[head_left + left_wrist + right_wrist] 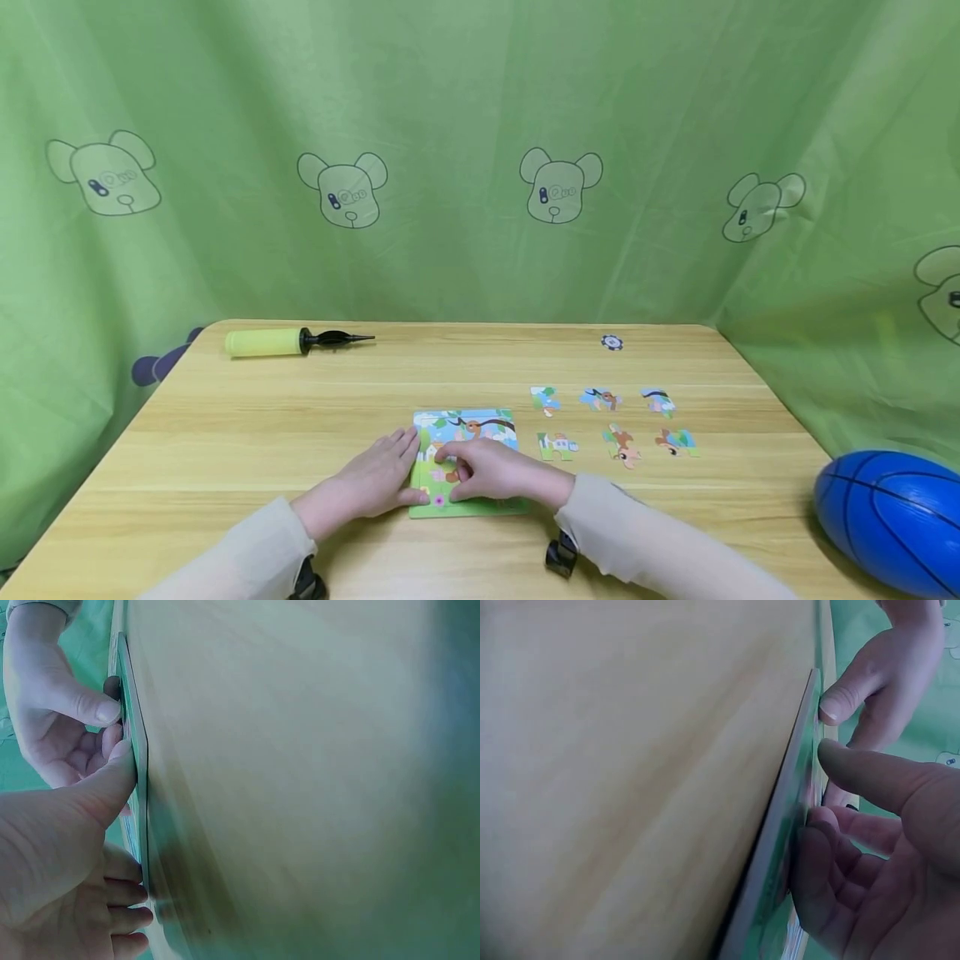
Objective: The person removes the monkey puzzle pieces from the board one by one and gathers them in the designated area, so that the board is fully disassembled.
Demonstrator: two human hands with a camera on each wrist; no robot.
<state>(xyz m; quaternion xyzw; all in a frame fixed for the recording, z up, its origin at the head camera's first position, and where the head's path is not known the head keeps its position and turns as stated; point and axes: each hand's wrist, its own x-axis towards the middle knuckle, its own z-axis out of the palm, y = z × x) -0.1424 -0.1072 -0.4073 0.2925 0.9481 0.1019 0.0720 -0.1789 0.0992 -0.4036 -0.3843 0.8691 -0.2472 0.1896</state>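
A picture puzzle board [427, 512] with a green lower edge lies on the table. My left hand [378, 471] rests along its left side, thumb on the lower-left corner. Across the board lies my right hand [491, 471], its index finger touching the picture and its thumb apart from it. In the right wrist view the other fingers of the right hand [877, 885] are curled against the board, with no loose piece visible in them. This hand hides the lower-right part of the picture. In the left wrist view the left hand [60, 862] touches the board's edge.
Several loose puzzle pieces [557, 446] lie in two rows right of the board. Behind them is a round blue-and-white chip [612, 342]. A yellow hand pump [264, 342] lies at the back left. A blue ball [892, 517] sits at the right edge.
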